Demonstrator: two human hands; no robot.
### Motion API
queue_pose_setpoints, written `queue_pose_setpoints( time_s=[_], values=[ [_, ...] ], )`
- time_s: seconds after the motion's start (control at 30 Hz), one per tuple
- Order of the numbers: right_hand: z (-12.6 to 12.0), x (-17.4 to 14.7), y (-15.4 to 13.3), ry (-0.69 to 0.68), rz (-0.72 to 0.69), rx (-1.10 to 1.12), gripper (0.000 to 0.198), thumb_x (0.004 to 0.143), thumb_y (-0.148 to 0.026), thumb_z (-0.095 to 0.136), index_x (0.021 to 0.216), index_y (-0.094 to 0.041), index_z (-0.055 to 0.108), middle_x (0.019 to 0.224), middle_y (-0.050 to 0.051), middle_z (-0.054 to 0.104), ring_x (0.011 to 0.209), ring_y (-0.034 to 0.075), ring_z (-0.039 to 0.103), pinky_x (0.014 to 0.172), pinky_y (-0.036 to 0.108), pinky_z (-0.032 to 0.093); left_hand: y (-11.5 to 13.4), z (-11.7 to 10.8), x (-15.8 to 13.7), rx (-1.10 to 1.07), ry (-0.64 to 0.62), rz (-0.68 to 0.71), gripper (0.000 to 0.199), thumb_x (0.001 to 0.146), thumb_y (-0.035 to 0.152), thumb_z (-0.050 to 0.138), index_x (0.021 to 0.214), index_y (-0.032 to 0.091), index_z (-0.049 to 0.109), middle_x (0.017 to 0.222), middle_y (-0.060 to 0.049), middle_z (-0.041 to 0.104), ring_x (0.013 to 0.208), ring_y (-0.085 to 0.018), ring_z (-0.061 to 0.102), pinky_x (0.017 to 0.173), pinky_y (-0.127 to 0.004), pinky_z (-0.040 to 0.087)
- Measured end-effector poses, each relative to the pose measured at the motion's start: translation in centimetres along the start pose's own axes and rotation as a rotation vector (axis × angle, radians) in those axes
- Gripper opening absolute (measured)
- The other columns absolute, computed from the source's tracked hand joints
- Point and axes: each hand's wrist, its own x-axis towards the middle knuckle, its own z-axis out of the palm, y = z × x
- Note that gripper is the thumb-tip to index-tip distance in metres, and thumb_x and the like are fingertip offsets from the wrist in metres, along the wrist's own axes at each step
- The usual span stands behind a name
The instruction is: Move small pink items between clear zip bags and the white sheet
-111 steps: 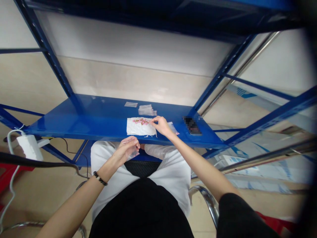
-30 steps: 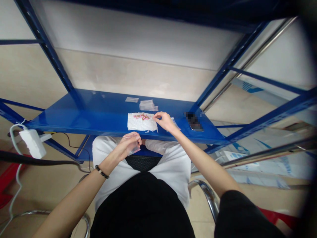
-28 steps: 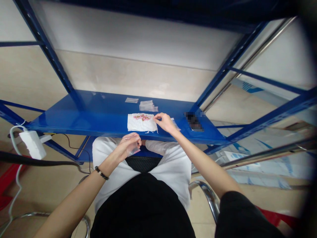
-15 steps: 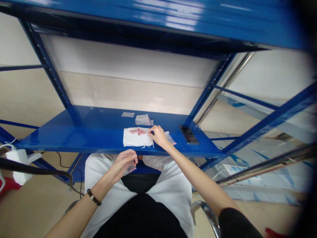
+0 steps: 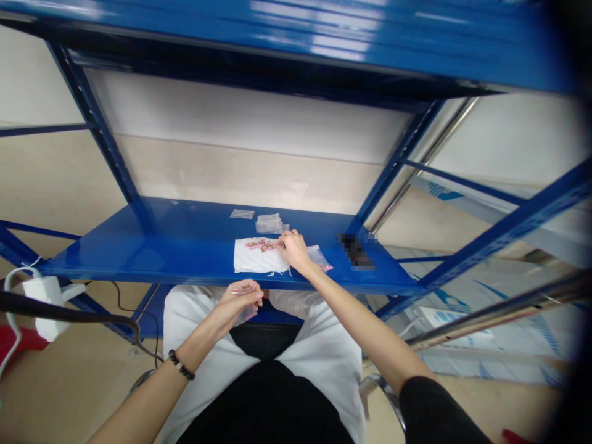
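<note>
A white sheet, paper or cloth, (image 5: 250, 263) lies near the front edge of the blue shelf, with a small heap of pink pieces (image 5: 261, 246) on it. My right hand (image 5: 293, 248) reaches over the sheet's right side, fingertips pinched together at the edge of the heap. Whatever is between those fingertips is too small to make out. Below the shelf's front edge, over my lap, my left hand (image 5: 243, 297) is closed on a small clear plastic bag (image 5: 246, 315), mostly hidden by the fingers. Another clear bag with pink bits (image 5: 320, 258) rests beside my right wrist.
Behind the sheet lie a stack of clear bags (image 5: 269, 223) and a separate flat bag (image 5: 242, 214). A dark, blurred-out phone-like object (image 5: 356, 251) is at the right. An upper blue shelf (image 5: 296, 37) hangs overhead. A white plug adaptor (image 5: 46, 302) is at left.
The whole view has shifted slightly, with things appearing a little farther right. My right hand stays at the heap with its fingers curled more. My left hand still holds the plastic bag.
</note>
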Motion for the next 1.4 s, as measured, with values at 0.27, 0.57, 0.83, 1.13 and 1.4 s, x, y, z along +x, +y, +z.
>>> queue_pose_setpoints(
  time_s=[0.27, 0.57, 0.83, 1.13, 1.4],
  values=[
    [-3.7, -0.5, -3.1, 0.073, -0.060, 0.156, 0.008, 0.085, -0.022, 0.066, 0.081, -0.018, 0.071, 0.099, 0.009, 0.067, 0.102, 0.027, 0.052, 0.088, 0.039, 0.040, -0.8, -0.3, 0.4, 0.277, 0.037, 0.053, 0.024, 0.068, 0.031, 0.082, 0.068, 0.016, 0.064, 0.062, 0.000, 0.062, 0.053, -0.009, 0.052, 0.051, -0.020, 0.038],
    [-8.7, -7.7, -11.7, -0.099, -0.522, 0.280, 0.011, 0.091, -0.021, 0.061, 0.088, -0.019, 0.072, 0.110, 0.008, 0.062, 0.109, 0.025, 0.047, 0.090, 0.038, 0.038, -2.3, -0.5, 1.1, 0.201, 0.070, 0.131, 0.025, 0.065, 0.026, 0.081, 0.072, 0.011, 0.062, 0.068, -0.001, 0.062, 0.061, -0.011, 0.054, 0.061, -0.023, 0.040],
    [-7.2, -6.2, -10.6, -0.093, -0.489, 0.440, 0.012, 0.091, -0.023, 0.063, 0.086, -0.022, 0.074, 0.101, 0.005, 0.065, 0.102, 0.021, 0.052, 0.090, 0.036, 0.040, -0.9, 0.0, 0.7, 0.219, 0.094, 0.161, 0.026, 0.064, 0.025, 0.082, 0.067, 0.011, 0.060, 0.066, 0.000, 0.060, 0.061, -0.010, 0.052, 0.060, -0.022, 0.040],
    [-1.0, -0.6, -4.6, 0.111, -0.086, 0.268, 0.014, 0.089, -0.023, 0.063, 0.081, -0.019, 0.075, 0.089, 0.006, 0.067, 0.087, 0.021, 0.055, 0.082, 0.033, 0.040, 1.0, 0.4, -0.4, -0.203, 0.010, 0.155, 0.028, 0.075, 0.034, 0.077, 0.071, 0.016, 0.055, 0.065, -0.001, 0.059, 0.058, -0.011, 0.055, 0.052, -0.022, 0.042],
    [1.0, -0.5, -4.1, 0.059, -0.153, 0.086, 0.009, 0.086, -0.022, 0.067, 0.089, -0.022, 0.074, 0.100, 0.007, 0.065, 0.100, 0.025, 0.050, 0.083, 0.035, 0.037, 1.5, 0.8, -0.8, -0.058, -0.001, 0.191, 0.027, 0.070, 0.030, 0.081, 0.070, 0.014, 0.059, 0.065, -0.001, 0.060, 0.051, -0.008, 0.050, 0.045, -0.019, 0.034]
  ],
)
